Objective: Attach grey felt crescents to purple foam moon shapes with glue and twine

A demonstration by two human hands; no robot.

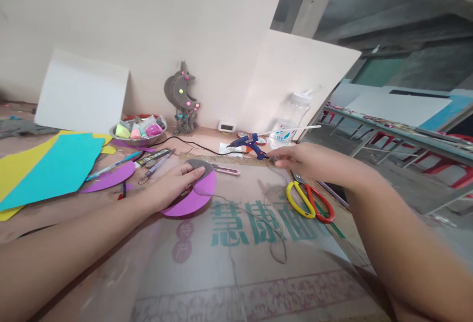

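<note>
The purple paper circle lay on the brown cardboard table top, a little left of the middle in front of us. A small grey piece sat on the circle's far edge. Our left hand lay flat and open on the circle, with the fingertips pressing down on the grey piece. It gripped nothing. A thin thread ran loose from the circle and curled over the cardboard at 4 o'clock. At 3 o'clock from the circle lay the scissors, with one yellow handle and one red. Our right hand hung just above them, fingers stretched out toward the blue glue gun at 2 o'clock, close to it but not touching. The hand was blurry, and we could see nothing in it. So the grey piece was already in place on the circle, the glue gun was not picked up, and the thread was not fixed down. At 12 o'clock a grey moon with bright dots leaned on the wall. At 11 o'clock stood a metal bowl of colourful bits. At 9 o'clock lay a second purple piece and a teal sheet.
</note>
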